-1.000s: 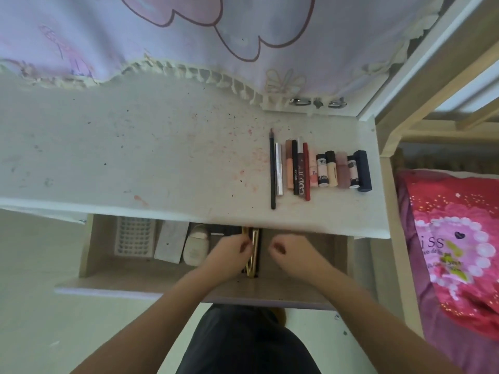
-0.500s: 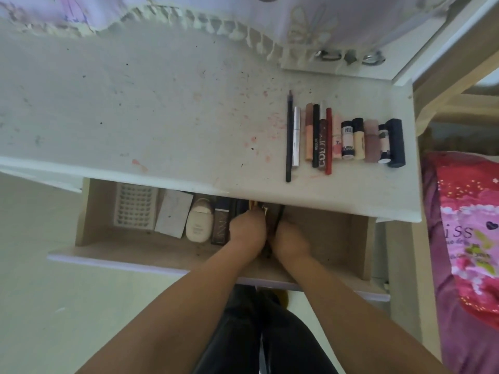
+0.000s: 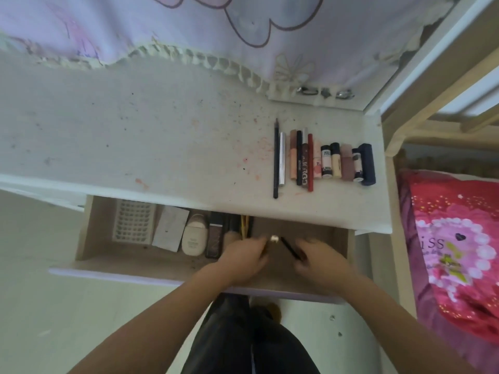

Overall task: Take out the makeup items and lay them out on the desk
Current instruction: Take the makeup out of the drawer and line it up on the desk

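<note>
Both my hands are inside the open drawer [image 3: 113, 261] below the desk [image 3: 162, 147]. My right hand [image 3: 320, 259] holds a thin black makeup brush [image 3: 290, 248] with a gold ferrule, its tip pointing left. My left hand [image 3: 244, 256] is curled at that gold end; blur hides its grip. Left in the drawer lie a white lash tray [image 3: 133, 225], a white card [image 3: 170, 228], a cream bottle [image 3: 195, 235], a dark palette [image 3: 214, 234] and gold-trimmed brushes [image 3: 244, 225]. A row of pencils, tubes and lipsticks [image 3: 324, 163] lies on the desk's right side.
A frilled pink cloth [image 3: 189, 28] hangs over the desk's back edge. A wooden bed frame [image 3: 399, 211] and a red pillow [image 3: 456, 247] stand close on the right. The desk's left part bears only stains. My dark trousers [image 3: 243, 336] show below the drawer.
My hands, close together over the dark items half a second ago, have drawn apart. The right one has pulled a black brush out to the right.
</note>
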The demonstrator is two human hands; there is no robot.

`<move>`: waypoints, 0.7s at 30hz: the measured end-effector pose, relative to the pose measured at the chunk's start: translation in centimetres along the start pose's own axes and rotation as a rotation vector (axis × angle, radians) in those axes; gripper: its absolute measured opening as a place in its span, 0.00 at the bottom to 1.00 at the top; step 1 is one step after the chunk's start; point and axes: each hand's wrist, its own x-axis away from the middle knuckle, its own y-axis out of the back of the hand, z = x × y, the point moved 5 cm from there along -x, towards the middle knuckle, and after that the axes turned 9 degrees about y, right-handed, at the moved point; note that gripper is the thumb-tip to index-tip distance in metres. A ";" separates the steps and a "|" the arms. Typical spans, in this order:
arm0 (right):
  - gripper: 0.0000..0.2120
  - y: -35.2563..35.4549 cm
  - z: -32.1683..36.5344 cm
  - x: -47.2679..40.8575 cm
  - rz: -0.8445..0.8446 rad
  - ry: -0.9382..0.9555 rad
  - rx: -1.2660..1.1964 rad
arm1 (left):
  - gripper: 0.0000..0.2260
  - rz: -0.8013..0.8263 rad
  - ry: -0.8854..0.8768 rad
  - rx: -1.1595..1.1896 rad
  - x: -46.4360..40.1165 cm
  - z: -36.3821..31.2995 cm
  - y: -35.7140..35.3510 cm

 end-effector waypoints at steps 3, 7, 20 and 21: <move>0.05 4.4 2.1 1.4 -0.126 0.080 -0.154 | 0.05 -0.086 -0.070 0.130 3.9 1.2 4.0; 0.05 12.0 5.6 -1.5 -0.407 0.134 -0.315 | 0.03 -0.388 0.007 0.379 2.6 1.6 12.9; 0.14 14.2 7.4 -12.3 -0.585 -0.110 0.044 | 0.17 -0.273 0.312 0.145 -10.7 0.7 19.0; 0.15 14.0 7.4 -12.4 -0.578 -0.100 0.083 | 0.18 -0.268 0.320 0.098 -10.8 0.5 18.9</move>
